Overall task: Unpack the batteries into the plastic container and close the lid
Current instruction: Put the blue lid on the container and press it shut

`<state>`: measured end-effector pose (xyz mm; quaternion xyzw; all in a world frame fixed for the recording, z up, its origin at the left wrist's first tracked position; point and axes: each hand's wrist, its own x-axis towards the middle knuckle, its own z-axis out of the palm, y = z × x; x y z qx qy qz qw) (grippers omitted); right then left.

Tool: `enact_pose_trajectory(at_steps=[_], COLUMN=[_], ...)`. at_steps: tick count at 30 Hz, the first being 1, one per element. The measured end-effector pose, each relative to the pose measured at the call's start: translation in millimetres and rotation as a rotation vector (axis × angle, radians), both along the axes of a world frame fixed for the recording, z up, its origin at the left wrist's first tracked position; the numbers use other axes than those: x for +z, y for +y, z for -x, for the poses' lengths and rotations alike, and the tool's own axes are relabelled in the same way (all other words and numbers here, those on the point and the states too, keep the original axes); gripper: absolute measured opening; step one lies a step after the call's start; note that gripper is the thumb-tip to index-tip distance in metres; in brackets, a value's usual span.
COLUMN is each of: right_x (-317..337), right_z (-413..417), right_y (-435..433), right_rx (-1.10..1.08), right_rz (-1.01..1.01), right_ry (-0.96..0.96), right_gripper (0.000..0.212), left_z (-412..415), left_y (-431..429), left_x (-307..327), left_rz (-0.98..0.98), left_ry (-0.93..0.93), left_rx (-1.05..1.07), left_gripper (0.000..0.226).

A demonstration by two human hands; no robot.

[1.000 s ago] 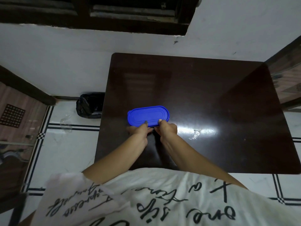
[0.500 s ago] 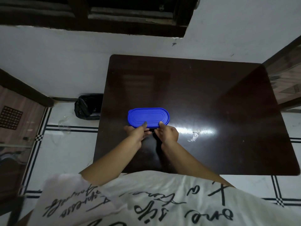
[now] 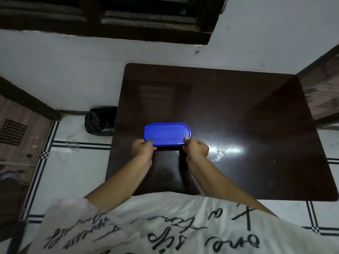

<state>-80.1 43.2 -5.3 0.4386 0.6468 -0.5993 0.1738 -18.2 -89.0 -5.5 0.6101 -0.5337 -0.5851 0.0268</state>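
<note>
Resting on the table: the plastic container (image 3: 166, 142), a long oval with rounded ends, lies crosswise on the near-left part of the top. Its body is almost wholly hidden from above.
Lid (image 3: 167, 132): bright blue, smooth moulded plastic with raised oval ridges following its outline. It sits flat on the container and covers it.
Left hand (image 3: 142, 147): grips the container's near-left corner, thumb laid on the lid's edge, fingers curled round the end below.
Right hand (image 3: 196, 149): grips the near-right corner the same way, thumb tip on the lid's rim, fingers curled underneath.
Table (image 3: 238, 110): dark brown and glossy, rectangular with rounded corners. A bright glare lies just right of the right hand.
Scrap (image 3: 218, 155): a small crumpled piece of clear, crinkly film on the table inside that glare, near the right hand and apart from the container.
Bin bag (image 3: 100, 120): black, shiny, wrinkled plastic on the floor beside the table's left edge.
Floor (image 3: 73, 162): white polished tiles crossed by paired black lines.
Shirt (image 3: 165, 226): white cloth printed with black handwritten script.
</note>
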Motion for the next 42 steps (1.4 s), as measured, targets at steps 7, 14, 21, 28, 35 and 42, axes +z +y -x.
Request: enact_pose_trajectory(at_steps=[7, 14, 21, 28, 35, 42], right_x=[-2.1, -4.7, -41.1, -41.6, -39.0, -34.7], right_z=[3.6, -17.5, -32.7, -14.7, 34.0, 114.0], right_y=[6.0, 20.5, 33.8, 22.5, -2.4, -39.1], right_rx=[0.004, 0.671, 1.606, 1.728, 1.695, 1.744], right_rz=[0.091, -0.471, -0.919, -0.993, -0.989, -0.955], right_ry=[0.015, 0.593, 0.994, 0.867, 0.887, 0.862], right_gripper=[0.021, 0.042, 0.064, 0.076, 0.065, 0.064], left_z=[2.7, -39.9, -62.9, -48.2, -0.4, 75.6], left_y=[-6.1, -14.5, -6.1, -9.6, -30.4, -67.8], left_x=[3.0, -11.5, -36.7, -31.8, -28.6, -22.9], left_rz=[-0.015, 0.983, 1.248, 1.111, 1.09, 1.071], left_ry=[0.02, -0.125, -0.036, -0.032, -0.01, 0.03], left_rx=[-0.078, -0.832, -1.538, -1.544, -1.543, -1.535], left_gripper=[0.02, 0.056, 0.096, 0.091, 0.097, 0.103])
